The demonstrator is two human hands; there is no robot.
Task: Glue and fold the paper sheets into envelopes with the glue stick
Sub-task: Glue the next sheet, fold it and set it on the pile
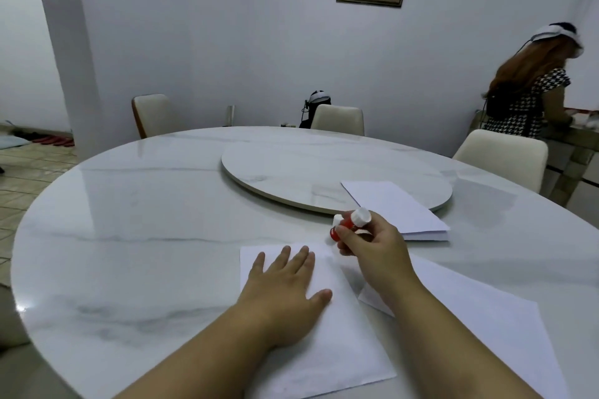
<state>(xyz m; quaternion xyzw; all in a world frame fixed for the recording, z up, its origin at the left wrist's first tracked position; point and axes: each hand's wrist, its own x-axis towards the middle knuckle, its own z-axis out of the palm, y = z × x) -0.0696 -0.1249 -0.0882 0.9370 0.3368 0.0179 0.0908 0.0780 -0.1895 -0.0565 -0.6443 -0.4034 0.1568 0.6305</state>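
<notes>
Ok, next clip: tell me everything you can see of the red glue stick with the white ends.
The red glue stick with white ends is a short plastic-looking cylinder: red body, white round end pointing up and away. A small white piece beside its lower part may be its cap; blur leaves that unclear. It is tilted, held just past the far edge of the white paper sheet. The right hand grips it with curled fingers; whether it touches the paper cannot be told.

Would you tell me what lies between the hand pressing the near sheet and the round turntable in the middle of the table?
In the head view, past the left hand comes the sheet's far edge, then bare marble table up to the turntable.
</notes>
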